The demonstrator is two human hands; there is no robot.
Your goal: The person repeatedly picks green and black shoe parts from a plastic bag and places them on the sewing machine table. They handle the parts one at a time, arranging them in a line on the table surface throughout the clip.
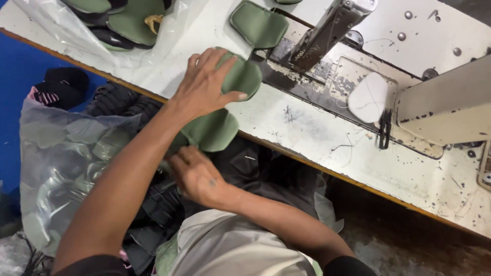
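Observation:
My left hand lies over a green padded piece on the white sewing table, fingers spread across it and thumb along its near edge. A second green padded piece hangs over the table's front edge just below it. My right hand is low by my lap, its curled fingers pinching the lower edge of that hanging piece. A third green piece lies farther back beside the sewing machine's head.
A clear plastic bag with several green pieces sits at my left, below the table. More green and black pieces are piled on plastic at the table's far left. The sewing machine's body fills the right side.

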